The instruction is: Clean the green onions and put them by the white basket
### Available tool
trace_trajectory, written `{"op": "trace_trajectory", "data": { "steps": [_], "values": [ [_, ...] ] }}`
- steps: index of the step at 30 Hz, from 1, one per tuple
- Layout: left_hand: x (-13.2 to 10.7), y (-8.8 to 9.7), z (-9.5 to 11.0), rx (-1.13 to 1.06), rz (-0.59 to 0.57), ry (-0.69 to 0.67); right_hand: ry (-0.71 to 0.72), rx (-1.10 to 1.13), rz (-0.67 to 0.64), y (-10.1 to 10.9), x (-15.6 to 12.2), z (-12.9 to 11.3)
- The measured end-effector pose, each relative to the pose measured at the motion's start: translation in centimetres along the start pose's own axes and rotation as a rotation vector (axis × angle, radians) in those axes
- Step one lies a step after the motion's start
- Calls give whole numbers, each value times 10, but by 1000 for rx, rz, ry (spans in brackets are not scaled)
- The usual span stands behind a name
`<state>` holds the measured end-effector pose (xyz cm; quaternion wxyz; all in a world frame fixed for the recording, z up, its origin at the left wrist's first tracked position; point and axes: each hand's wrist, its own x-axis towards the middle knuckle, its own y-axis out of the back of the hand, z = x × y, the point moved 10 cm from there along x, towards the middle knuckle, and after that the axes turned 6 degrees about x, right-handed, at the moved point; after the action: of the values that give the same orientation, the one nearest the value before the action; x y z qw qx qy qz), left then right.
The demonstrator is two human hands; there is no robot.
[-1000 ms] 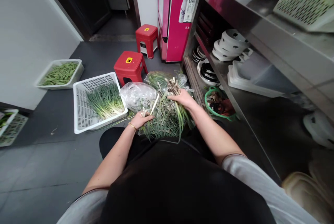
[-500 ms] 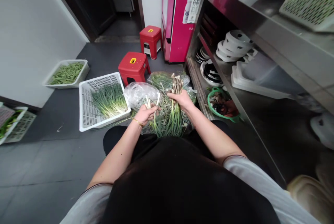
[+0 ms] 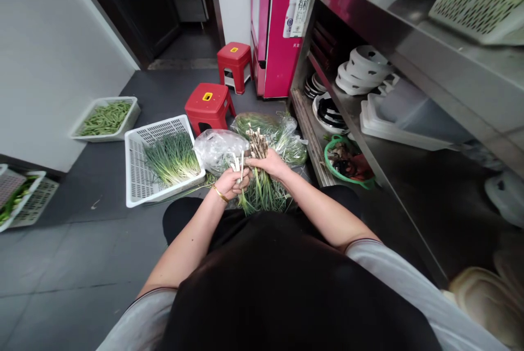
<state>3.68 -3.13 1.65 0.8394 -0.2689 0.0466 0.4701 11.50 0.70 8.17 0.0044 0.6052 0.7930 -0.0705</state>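
Observation:
Closed around a few scallions (image 3: 236, 162) with clean white ends is my left hand (image 3: 231, 183), a gold bracelet at its wrist. My right hand (image 3: 270, 164) grips a thicker bunch of scallions (image 3: 257, 143), whose brown, rooty ends point up and whose green leaves hang down. The two hands are close together, the right thumb reaching to the white stalks. Beneath them lies a heap of loose green leaves, partly hidden by the hands. Left of the hands, a white basket (image 3: 137, 173) holds a pile of scallions (image 3: 172, 157) with green tops and pale ends.
Clear plastic bags (image 3: 219, 149) lie just beyond my hands. Two red stools, a nearer one (image 3: 208, 105) and a farther one (image 3: 234, 59), stand ahead. A metal shelf (image 3: 393, 160) with dishes and a green basket (image 3: 327, 157) bound the right. Green beans (image 3: 107, 118) fill a tray at left.
My right hand has moved left with its bunch, up against my left hand. The left hand has shifted slightly and still holds its white-ended scallions.

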Motion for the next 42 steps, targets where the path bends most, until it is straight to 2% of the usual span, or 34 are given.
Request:
{"op": "trace_trajectory", "data": {
  "steps": [3,6,8,11,14,16,18,22,25,30,33,36,39,42],
  "values": [
    [1,-1,0,-16,19,22,7,-66,-65,-4,-1,-2],
    [3,-1,1,-82,17,24,-4,-113,-1,3,0,2],
    [2,2,6,-109,30,-23,-12,-120,57,9,1,5],
    [-4,22,18,74,181,-122,-60,-137,64,14,2,13],
    [-12,39,22,270,283,-109,-105,-94,92,26,2,17],
    [-14,41,19,279,243,-66,-104,-39,131,35,1,16],
    [-13,36,15,256,156,-29,-93,-1,121,35,1,11],
    [-8,17,6,207,27,15,-61,-75,-8,7,1,2],
    [-5,9,1,186,21,30,-48,-252,-63,-14,3,3],
    [-8,13,2,168,85,2,12,-375,-14,-8,4,2],
    [-11,21,11,233,147,-88,-23,-302,-42,-2,0,7],
    [-15,31,24,408,229,-189,-108,-155,-12,7,-4,12],
    [-17,38,27,519,255,-197,-164,31,54,21,-9,13],
    [-18,49,25,520,270,-179,-127,179,49,33,-11,3]
  ]
}}
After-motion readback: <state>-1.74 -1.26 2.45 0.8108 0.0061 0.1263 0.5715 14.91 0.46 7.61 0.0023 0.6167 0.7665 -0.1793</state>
